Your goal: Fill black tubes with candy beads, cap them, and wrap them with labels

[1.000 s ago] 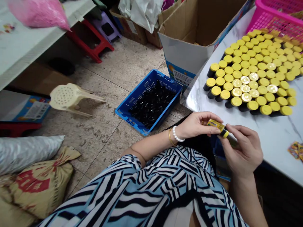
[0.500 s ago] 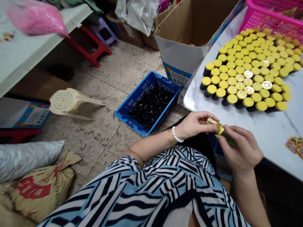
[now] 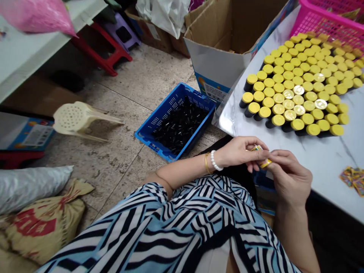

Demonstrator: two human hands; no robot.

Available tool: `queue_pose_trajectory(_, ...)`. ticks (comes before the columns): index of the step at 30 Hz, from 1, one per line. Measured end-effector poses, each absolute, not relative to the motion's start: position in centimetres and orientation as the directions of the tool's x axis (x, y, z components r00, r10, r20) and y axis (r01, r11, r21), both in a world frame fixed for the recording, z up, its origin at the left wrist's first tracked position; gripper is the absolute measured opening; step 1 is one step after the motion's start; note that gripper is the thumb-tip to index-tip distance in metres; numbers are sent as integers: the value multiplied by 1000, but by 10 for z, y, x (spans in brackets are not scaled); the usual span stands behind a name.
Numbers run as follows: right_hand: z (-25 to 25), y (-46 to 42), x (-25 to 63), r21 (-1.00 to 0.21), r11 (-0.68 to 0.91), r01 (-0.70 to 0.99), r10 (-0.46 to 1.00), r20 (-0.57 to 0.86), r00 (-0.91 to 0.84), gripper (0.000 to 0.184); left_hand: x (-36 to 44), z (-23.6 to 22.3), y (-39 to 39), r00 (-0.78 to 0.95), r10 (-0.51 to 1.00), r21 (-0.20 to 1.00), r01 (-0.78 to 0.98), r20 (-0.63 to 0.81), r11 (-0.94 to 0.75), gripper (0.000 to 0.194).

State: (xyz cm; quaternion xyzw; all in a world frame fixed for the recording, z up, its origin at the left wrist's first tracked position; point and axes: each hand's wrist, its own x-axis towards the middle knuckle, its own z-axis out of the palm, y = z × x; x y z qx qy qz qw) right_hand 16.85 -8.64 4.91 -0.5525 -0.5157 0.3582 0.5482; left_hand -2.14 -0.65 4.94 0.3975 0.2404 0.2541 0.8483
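Both my hands meet over my lap, just off the table's near edge. My left hand [image 3: 244, 151], with a white bead bracelet at the wrist, is closed round a small yellow printed tube [image 3: 265, 163]. Thumb and fingers of my right hand [image 3: 291, 172] pinch the same piece at its other end. The fingers cover much of it, so its full shape is hidden. On the table beyond my hands stand many black tubes with yellow caps [image 3: 297, 124], upright in a tight group.
The white marbled table [image 3: 241, 121] holds a pink basket [image 3: 321, 21] and colourful printed labels [image 3: 352, 180]. A blue crate [image 3: 173, 153] of small black parts stands on the floor beside a tall carton [image 3: 217, 62]. Left are a cream stool [image 3: 71, 117] and sacks [image 3: 48, 216].
The yellow tube has turned in my fingers. My right hand has shifted slightly left and pinches closer to my left fingers; the dark part seen in it before is hidden. The view has moved slightly.
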Motion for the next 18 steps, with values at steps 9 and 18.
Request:
queue_pose_trajectory(9,39,-85,171,-955,234,183,906,282,316,19,-13,59,2,806,509,710,-165,-302,684,61)
queue_pose_trajectory(18,61,-89,181,-810,294,507,897,416,145,21,1,53,6,800,511,706,-162,-315,690,67)
